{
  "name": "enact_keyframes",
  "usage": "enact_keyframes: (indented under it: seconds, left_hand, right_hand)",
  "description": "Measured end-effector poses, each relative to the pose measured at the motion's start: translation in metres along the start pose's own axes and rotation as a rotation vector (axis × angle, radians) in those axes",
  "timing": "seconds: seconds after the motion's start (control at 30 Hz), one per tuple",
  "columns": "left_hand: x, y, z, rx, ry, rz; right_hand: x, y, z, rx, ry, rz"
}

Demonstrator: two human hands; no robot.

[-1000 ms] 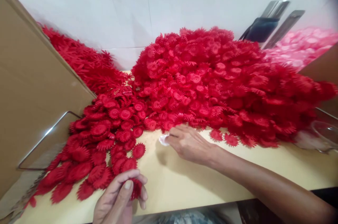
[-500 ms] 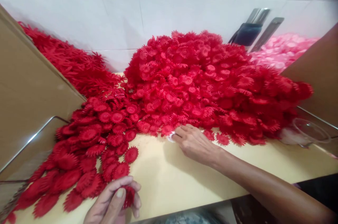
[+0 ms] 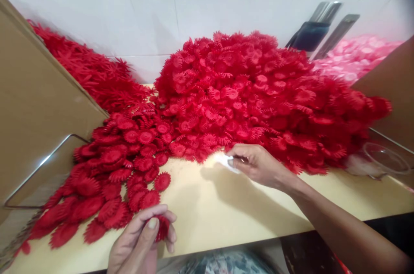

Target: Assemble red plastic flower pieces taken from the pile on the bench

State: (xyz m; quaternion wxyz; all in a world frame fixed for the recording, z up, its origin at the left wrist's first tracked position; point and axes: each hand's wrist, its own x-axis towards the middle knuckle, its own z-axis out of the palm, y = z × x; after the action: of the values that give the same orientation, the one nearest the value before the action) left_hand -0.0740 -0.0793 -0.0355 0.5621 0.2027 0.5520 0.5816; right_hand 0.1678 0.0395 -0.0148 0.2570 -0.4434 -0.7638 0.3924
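Red plastic flower point(image 3: 162, 227) pinched in left hand point(image 3: 142, 239) fingers | white scrap point(image 3: 224, 161) nipped by right hand point(image 3: 258, 164) | judged light, stiff; best gripped at rim

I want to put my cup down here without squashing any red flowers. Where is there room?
The bare table between the left hand and the right hand is free, running to the near edge. A bare strip also lies right of the right arm. The back is crowded by the big red pile, the left by flat flowers.

A small red toothed flower piece point(image 3: 162, 227) is sitting pinched at the worktop's near edge; a white scrap point(image 3: 226, 161) is lying at the red heap's foot.
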Motion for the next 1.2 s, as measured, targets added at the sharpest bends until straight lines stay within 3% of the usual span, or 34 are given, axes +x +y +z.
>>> enact_keyframes:
  seconds: [0.1, 0.17, 0.47, 0.7, 0.87, 1.07, 1.2]
  left_hand:
    - [-0.001, 0.002, 0.005, -0.004, -0.006, 0.002]
    - [-0.003, 0.003, 0.007, -0.002, -0.012, 0.005]
    - [-0.002, 0.001, 0.008, 0.014, -0.036, 0.014]
    - [-0.001, -0.004, 0.006, 0.004, -0.014, 0.026]
    - [-0.001, -0.005, 0.005, 0.001, -0.008, 0.006]
    - [-0.001, -0.004, 0.007, 0.0, 0.018, 0.002]
    - [-0.003, -0.003, 0.007, 0.007, 0.018, -0.01]
  right_hand:
    - [0.001, 0.006, 0.003, 0.499, 0.065, 0.15]
    - [0.001, 0.009, 0.005, 0.677, 0.106, 0.181]
    - [-0.001, 0.014, 0.008, 0.714, 0.17, 0.13]
    - [-0.013, 0.028, 0.027, -0.037, 0.211, -0.123]
    - [-0.025, 0.028, 0.032, -0.718, 0.114, -0.399]
    - [-0.024, 0.027, 0.032, -0.859, 0.038, -0.465]
    - [-0.002, 0.032, 0.032, -0.94, 0.086, -0.509]
